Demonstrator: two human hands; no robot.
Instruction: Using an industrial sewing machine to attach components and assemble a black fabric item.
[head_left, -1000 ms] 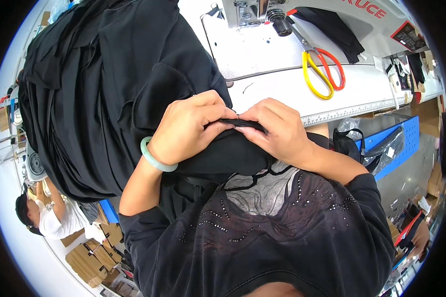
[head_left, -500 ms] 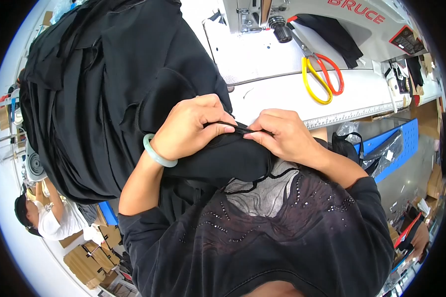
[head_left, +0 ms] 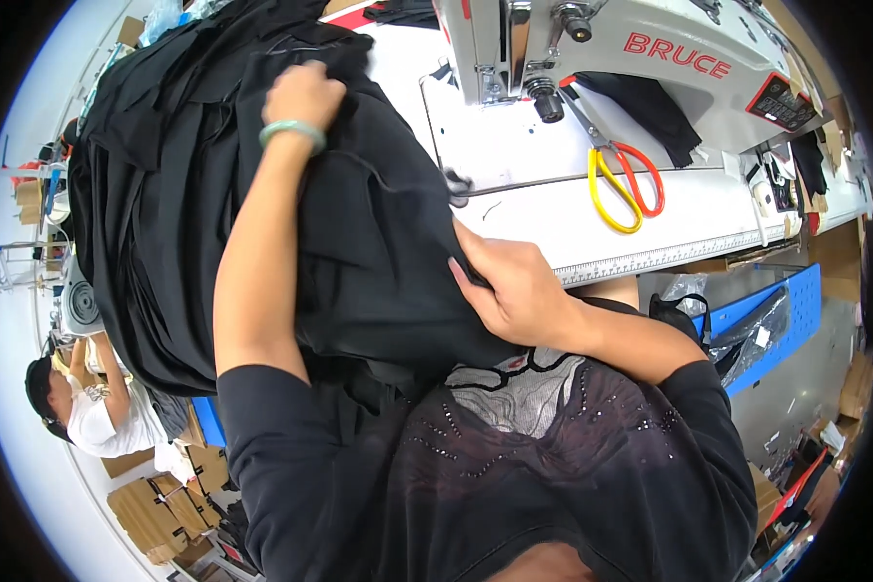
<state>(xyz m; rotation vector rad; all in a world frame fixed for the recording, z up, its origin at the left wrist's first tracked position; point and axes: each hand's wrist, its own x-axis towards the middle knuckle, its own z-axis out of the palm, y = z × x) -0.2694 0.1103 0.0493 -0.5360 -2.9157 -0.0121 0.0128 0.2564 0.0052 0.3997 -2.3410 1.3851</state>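
Observation:
A large heap of black cloth (head_left: 179, 223) covers the left side of the table and spills over my lap. My left hand (head_left: 304, 97), with a pale green bangle at the wrist, is far out on the heap. Its fingers are curled into the black cloth, and the fingertips are hidden. Near the table's front edge, my right hand (head_left: 516, 286) holds the right side of the piece on my lap. The cloth passes between its thumb and fingers, though most of the fingers are tucked under it.
A sewing machine (head_left: 621, 58) stands at the back right. Scissors (head_left: 619, 184) with yellow and red handles lie before it, beside a dark cloth piece (head_left: 640, 112). A measuring tape (head_left: 660, 257) runs along the table edge. A co-worker (head_left: 97, 398) is at far left.
My hands were pinching a cloth edge together at the middle. The left has moved far forward and left onto the heap; the right has shifted slightly left and lower.

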